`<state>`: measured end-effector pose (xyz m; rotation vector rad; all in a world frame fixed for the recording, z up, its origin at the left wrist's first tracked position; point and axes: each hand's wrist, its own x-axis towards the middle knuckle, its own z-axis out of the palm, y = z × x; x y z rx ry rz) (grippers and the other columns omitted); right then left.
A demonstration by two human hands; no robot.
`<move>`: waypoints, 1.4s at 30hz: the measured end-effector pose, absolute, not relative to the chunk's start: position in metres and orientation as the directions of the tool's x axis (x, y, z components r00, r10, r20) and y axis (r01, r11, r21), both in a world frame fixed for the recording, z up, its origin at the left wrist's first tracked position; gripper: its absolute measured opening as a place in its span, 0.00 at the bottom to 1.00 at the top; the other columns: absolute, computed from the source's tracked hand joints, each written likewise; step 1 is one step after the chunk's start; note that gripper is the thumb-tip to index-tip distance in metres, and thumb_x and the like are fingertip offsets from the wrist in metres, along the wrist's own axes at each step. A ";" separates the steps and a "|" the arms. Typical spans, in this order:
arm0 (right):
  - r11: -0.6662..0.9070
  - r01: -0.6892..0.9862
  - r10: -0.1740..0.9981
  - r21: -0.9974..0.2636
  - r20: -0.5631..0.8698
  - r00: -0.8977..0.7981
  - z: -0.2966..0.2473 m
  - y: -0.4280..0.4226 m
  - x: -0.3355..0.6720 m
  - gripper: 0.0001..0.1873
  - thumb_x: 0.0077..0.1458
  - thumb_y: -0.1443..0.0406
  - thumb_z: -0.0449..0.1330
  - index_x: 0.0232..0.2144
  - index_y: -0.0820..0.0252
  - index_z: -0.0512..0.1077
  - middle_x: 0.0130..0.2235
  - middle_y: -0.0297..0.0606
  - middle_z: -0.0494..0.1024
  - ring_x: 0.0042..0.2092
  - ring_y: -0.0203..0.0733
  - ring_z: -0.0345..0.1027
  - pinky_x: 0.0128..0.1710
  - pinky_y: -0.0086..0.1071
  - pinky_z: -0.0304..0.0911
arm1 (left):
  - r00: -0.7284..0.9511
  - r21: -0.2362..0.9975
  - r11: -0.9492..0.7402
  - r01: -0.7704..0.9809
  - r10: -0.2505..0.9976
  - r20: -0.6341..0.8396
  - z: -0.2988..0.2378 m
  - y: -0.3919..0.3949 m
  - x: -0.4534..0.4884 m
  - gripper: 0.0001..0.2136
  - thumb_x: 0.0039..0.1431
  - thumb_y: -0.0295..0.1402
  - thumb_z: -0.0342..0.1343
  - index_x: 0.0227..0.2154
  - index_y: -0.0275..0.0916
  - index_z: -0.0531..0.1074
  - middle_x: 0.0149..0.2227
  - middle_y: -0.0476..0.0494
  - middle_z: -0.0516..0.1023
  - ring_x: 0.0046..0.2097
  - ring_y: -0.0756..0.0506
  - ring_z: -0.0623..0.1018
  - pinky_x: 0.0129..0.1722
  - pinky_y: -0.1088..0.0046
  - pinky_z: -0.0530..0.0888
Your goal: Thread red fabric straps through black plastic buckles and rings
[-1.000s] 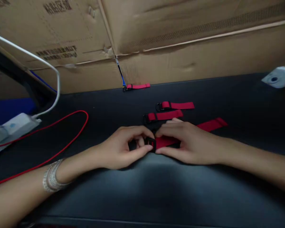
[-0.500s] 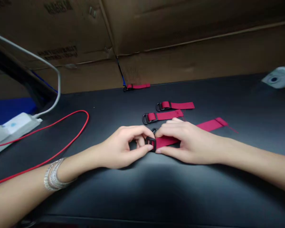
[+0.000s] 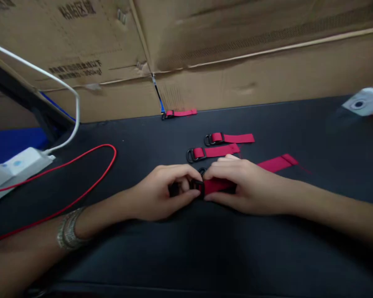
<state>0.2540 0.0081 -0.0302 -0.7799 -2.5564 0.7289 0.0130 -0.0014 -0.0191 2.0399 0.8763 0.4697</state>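
While the left hand [image 3: 164,192] pinches one black buckle [image 3: 201,188] and the right hand [image 3: 247,186] grips its single red strap [image 3: 218,185] over the dark tabletop [image 3: 143,256], three similar buckled straps [image 3: 217,151] lie beyond.

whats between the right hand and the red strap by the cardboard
Two red straps lie between the right hand and that far strap, in the head view.

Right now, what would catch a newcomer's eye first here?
Likely the centre, where the left hand pinches a black buckle and the right hand holds the red strap beside it. Beyond them, three more buckled red straps lie on the dark table, the farthest near the cardboard. A red cable loops at the left.
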 end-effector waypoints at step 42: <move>0.711 0.414 0.601 -0.569 0.185 -0.778 -0.029 0.008 0.254 0.10 0.63 0.60 0.60 0.37 0.62 0.74 0.34 0.34 0.76 0.35 0.33 0.65 0.39 0.29 0.54 | 0.683 0.827 -0.390 0.405 0.730 0.010 -0.022 -0.001 0.012 0.10 0.64 0.32 0.58 0.45 0.34 0.74 0.26 0.52 0.76 0.28 0.55 0.74 0.32 0.84 0.72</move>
